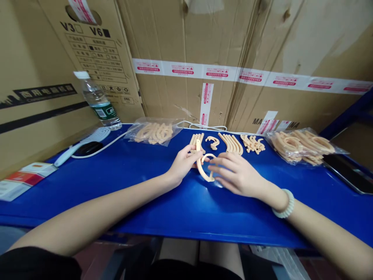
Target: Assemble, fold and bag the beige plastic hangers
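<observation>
My left hand (183, 161) is closed on a beige curved plastic piece (201, 171), its straight end with small holes standing up above the fingers. The piece bends round at the bottom into a ring-like shape with a gap. My right hand (237, 175) is at the right side of the ring, fingers apart and slightly bent. Its fingertips are close to the ring or touching it; I cannot tell which, and its thumb is hidden. Just behind the hands lie long curved strips (231, 143), small hooked pieces (212, 142) and a heap of short curved parts (253, 144).
Bagged beige parts lie at the back left (154, 133) and right (301, 146) of the blue table (175, 214). A water bottle (100, 103), a pale blue handled object (84, 144) and a small box (26, 179) stand left. A phone (349, 173) lies right. Cardboard (180, 39) walls the back.
</observation>
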The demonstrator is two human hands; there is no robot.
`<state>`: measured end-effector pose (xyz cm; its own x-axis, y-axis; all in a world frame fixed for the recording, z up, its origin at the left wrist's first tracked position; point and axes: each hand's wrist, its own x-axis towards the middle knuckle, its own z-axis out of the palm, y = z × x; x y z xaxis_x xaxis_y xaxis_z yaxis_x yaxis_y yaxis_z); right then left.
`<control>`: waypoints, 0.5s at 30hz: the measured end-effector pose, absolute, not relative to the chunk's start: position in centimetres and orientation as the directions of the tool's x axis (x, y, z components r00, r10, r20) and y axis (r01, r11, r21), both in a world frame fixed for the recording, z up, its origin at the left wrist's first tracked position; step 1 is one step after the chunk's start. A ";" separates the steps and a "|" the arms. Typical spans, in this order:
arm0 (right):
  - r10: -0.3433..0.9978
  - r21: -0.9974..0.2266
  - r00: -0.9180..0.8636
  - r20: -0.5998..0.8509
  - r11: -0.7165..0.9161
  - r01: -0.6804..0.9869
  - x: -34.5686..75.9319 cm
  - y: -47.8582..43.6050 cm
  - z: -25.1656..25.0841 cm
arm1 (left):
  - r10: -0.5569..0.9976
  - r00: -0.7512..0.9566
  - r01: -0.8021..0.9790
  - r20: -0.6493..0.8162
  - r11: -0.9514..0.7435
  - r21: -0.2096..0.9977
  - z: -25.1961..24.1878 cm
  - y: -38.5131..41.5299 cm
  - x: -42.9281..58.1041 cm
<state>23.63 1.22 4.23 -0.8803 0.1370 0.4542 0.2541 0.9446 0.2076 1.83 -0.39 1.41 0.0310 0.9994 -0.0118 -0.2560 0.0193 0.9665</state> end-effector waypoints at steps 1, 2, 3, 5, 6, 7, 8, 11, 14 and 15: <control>0.112 0.249 -0.902 0.418 0.940 0.232 23.3 0.8 3.9 | 0.999 0.038 -0.269 0.000 0.011 0.963 1.4 -0.4 1.9; 0.098 0.287 -0.914 0.393 0.932 0.223 23.1 0.6 3.6 | 0.999 0.047 -0.280 0.009 0.005 0.960 1.3 -0.4 1.9; 0.094 0.316 -0.921 0.377 0.922 0.224 23.1 0.7 3.3 | 0.998 0.055 -0.288 0.014 0.003 0.958 1.3 -0.4 1.9; 0.104 0.343 -0.923 0.371 0.908 0.240 23.4 1.0 2.9 | 0.998 0.064 -0.302 0.012 0.008 0.953 1.3 -0.4 1.8; 0.116 0.341 -0.920 0.374 0.905 0.253 23.6 1.2 2.9 | 0.998 0.064 -0.308 0.009 0.012 0.951 1.3 -0.4 1.8; 0.134 0.328 -0.916 0.378 0.906 0.268 23.7 1.4 2.9 | 0.998 0.057 -0.312 0.008 0.011 0.950 1.2 -0.4 1.8; 0.160 0.303 -0.910 0.382 0.909 0.287 23.8 1.5 3.0 | 0.999 0.041 -0.315 0.012 0.001 0.949 1.1 -0.4 1.8; 0.247 0.204 -0.875 0.415 0.912 0.355 24.0 1.6 3.3 | 0.992 -0.101 -0.281 0.081 -0.107 0.954 0.8 -0.4 1.8; 0.287 0.167 -0.837 0.465 0.901 0.402 24.1 1.5 3.5 | 0.910 -0.260 -0.029 0.322 -0.341 0.940 0.7 -0.6 1.5; 0.291 0.168 -0.827 0.480 0.895 0.412 24.2 1.5 3.5 | 0.854 -0.262 0.128 0.449 -0.430 0.894 0.8 -0.7 1.4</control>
